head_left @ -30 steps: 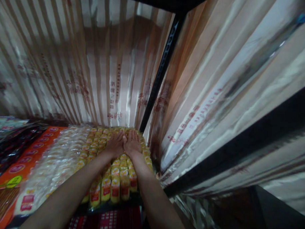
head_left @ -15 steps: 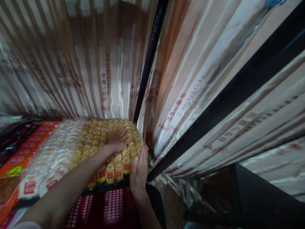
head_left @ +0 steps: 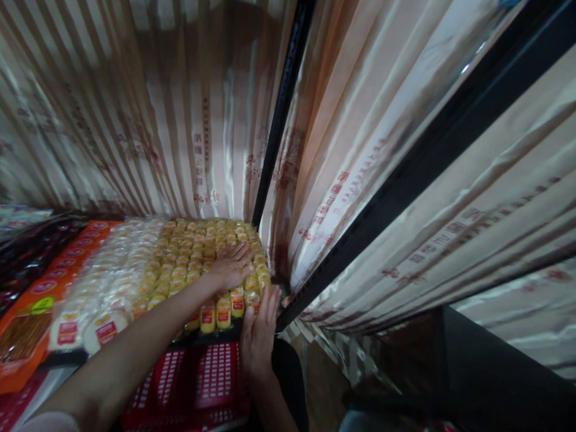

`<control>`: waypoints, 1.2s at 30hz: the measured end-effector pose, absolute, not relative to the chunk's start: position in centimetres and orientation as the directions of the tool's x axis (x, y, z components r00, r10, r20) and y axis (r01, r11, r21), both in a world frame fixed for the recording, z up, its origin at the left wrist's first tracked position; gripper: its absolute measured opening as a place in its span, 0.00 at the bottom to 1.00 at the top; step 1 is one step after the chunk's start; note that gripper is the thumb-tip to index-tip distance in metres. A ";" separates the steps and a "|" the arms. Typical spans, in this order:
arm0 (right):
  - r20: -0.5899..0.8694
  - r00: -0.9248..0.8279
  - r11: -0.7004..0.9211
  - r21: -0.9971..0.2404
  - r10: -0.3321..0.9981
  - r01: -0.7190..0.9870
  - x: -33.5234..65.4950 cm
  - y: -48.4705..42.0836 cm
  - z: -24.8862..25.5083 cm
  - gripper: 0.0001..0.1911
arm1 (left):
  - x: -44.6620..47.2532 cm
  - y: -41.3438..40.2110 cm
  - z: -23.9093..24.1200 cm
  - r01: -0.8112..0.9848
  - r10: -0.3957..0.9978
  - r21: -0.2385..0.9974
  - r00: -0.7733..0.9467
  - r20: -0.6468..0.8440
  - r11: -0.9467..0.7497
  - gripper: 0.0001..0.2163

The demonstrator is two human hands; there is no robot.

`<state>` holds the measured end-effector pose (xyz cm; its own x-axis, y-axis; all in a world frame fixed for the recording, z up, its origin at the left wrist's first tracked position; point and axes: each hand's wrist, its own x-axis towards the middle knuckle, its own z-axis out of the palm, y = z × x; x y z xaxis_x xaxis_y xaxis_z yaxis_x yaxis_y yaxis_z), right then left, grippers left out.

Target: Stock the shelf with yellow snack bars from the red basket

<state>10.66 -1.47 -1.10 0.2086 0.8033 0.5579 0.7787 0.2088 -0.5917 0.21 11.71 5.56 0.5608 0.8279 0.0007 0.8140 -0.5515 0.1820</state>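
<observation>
Rows of small yellow wrapped snack packs (head_left: 211,238) stand tightly packed on a dark shelf, their red labels showing at the front. My left hand (head_left: 233,266) lies palm down across the tops of these packs, fingers stretched out. At the right end of the rows my right hand (head_left: 259,325) is held upright and flat, fingers together and straight, its palm turned toward the front corner packs. Neither hand grips anything. Left of the yellow packs are rows of white wrapped round packs (head_left: 108,291), partly behind my left forearm.
Farther left lie orange packets (head_left: 24,333) and dark shiny packets (head_left: 22,257). A red plastic basket (head_left: 216,374) sits below the shelf's front edge. Black metal posts (head_left: 280,108) and printed pleated curtains (head_left: 215,150) close off the back and right side.
My left hand has slid slightly right over the yellow packs. My right hand has dropped a little at the row's end. The view has shifted slightly, showing more of the basket.
</observation>
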 end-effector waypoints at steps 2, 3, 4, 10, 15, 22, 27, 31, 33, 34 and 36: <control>0.521 0.278 0.156 -0.642 0.807 0.750 10.5 -0.5 -1.6 0.29 | -0.3 10.8 5.7 0.805 0.818 0.152 0.571 0.068 -0.574 0.24; 0.499 0.310 0.132 -0.669 0.810 0.732 10.4 -0.2 -1.9 0.29 | -0.6 10.2 5.7 0.800 0.811 0.133 0.575 0.106 -0.585 0.24; 0.475 0.334 0.111 -0.692 0.814 0.713 10.4 0.0 -2.1 0.29 | -1.0 9.5 5.6 0.796 0.802 0.112 0.578 0.150 -0.595 0.24; 0.437 0.328 0.122 -0.735 0.838 0.667 10.7 -0.2 -3.2 0.29 | -3.4 2.4 3.4 0.800 0.754 0.059 0.536 0.381 -0.598 0.23; 0.474 0.332 0.137 -0.716 0.816 0.685 10.9 -0.1 -2.8 0.29 | -4.5 -3.6 0.4 0.773 0.719 0.031 0.574 0.391 -0.633 0.24; 0.512 0.348 0.147 -0.701 0.785 0.698 11.1 1.2 -0.3 0.28 | -4.1 -6.3 -2.0 0.772 0.719 0.022 0.582 0.380 -0.636 0.25; 0.548 0.164 0.280 -0.634 0.820 0.721 10.9 -1.6 -0.6 0.25 | -2.5 -6.9 -5.0 0.775 0.733 0.106 0.531 0.426 -0.623 0.25; 0.583 0.099 0.329 -0.582 0.807 0.743 10.9 -5.2 -3.4 0.22 | -2.0 -7.9 -7.1 0.789 0.744 0.175 0.444 0.500 -0.589 0.24; 0.556 0.118 0.284 -0.582 0.823 0.762 11.0 -6.2 -4.9 0.20 | -2.3 -8.5 -7.4 0.788 0.753 0.213 0.413 0.512 -0.577 0.26; 0.546 0.123 0.267 -0.580 0.829 0.770 11.1 -6.4 -5.5 0.20 | -2.6 -8.7 -7.4 0.787 0.754 0.226 0.401 0.520 -0.574 0.27; 0.532 0.136 0.240 -0.578 0.836 0.780 11.0 -6.3 -6.3 0.21 | -3.0 -9.0 -7.0 0.790 0.756 0.240 0.377 0.536 -0.564 0.28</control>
